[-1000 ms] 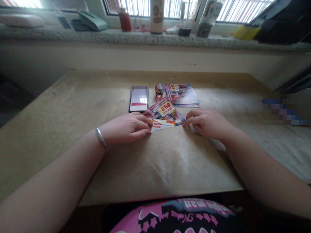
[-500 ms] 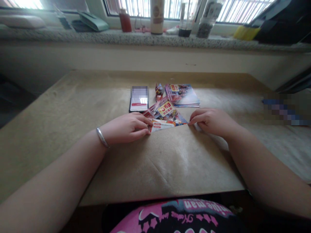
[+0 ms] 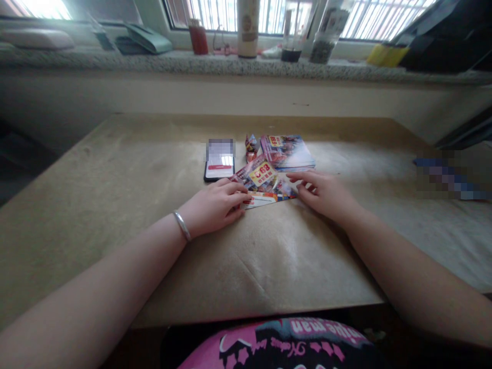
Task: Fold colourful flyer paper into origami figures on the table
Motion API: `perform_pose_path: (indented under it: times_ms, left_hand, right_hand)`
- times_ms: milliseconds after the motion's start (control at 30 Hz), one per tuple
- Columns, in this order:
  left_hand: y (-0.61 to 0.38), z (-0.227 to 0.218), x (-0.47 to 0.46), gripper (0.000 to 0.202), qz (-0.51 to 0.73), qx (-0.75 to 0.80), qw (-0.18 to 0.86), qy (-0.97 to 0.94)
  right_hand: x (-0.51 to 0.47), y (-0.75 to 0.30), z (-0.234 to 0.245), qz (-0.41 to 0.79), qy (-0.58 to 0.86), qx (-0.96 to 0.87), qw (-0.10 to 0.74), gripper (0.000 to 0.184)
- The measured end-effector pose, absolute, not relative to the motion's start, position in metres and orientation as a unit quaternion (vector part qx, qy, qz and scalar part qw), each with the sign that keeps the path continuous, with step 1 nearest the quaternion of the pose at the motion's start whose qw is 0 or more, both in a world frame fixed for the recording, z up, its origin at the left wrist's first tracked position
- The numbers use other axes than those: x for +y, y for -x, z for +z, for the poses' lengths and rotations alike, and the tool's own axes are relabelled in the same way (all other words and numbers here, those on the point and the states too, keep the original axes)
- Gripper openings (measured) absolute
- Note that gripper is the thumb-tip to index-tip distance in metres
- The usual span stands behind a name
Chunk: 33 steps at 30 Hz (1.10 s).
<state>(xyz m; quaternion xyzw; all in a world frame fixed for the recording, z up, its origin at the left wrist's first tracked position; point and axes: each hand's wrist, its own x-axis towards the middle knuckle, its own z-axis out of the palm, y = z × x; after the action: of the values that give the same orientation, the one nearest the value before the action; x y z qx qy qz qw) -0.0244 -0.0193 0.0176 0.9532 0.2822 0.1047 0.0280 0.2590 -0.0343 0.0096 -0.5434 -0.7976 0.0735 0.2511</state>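
A colourful printed leaflet (image 3: 265,179) lies on the table with its near edge folded up as a white strip. My left hand (image 3: 221,202) rests over the leaflet's left end, its fingers spread and lying on the paper. By the right corner is my right hand (image 3: 319,192), fingers apart and slightly curled, with nothing gripped between them. Whether its fingertips touch the paper I cannot tell. Just beyond the leaflet stands a small folded paper piece (image 3: 251,148). Behind it to the right sits a stack of similar leaflets (image 3: 290,154).
A phone (image 3: 219,164) with a lit screen lies left of the leaflet. The tan table (image 3: 246,266) reaches to the wall below a granite sill (image 3: 161,62). Bottles, including a red bottle (image 3: 198,37), stand on the sill. A blurred flat item (image 3: 449,177) lies far right.
My left hand has slid right, further over the leaflet. My right hand has loosened from the right corner, its fingers now spread apart and shifted slightly left.
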Motion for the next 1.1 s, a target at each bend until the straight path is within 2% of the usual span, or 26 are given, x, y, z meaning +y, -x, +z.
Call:
perform_pose_path:
  times_ms: [267,500,700,900,1100]
  left_hand:
    - [0.021,0.014,-0.015,0.029,0.096,0.237,-0.035,-0.966]
    - [0.020,0.012,-0.013,0.029,0.117,0.195,-0.001,-0.974]
    - [0.017,0.013,-0.014,0.029,0.130,0.156,0.054,-0.978]
    - [0.014,0.012,-0.014,0.025,0.144,0.140,0.028,-0.979]
    - [0.018,0.016,-0.018,0.022,0.142,0.176,-0.073,-0.971]
  right_hand:
    - [-0.031,-0.257,0.008,0.092,0.517,-0.801,0.287,0.040]
    - [-0.031,-0.257,0.009,0.083,0.486,-0.806,0.328,0.040]
    - [-0.030,-0.252,0.006,0.142,0.478,-0.796,0.344,0.042]
    - [-0.026,-0.248,0.004,0.139,0.508,-0.769,0.361,0.041]
    - [-0.024,-0.251,0.003,0.102,0.539,-0.769,0.327,0.019]
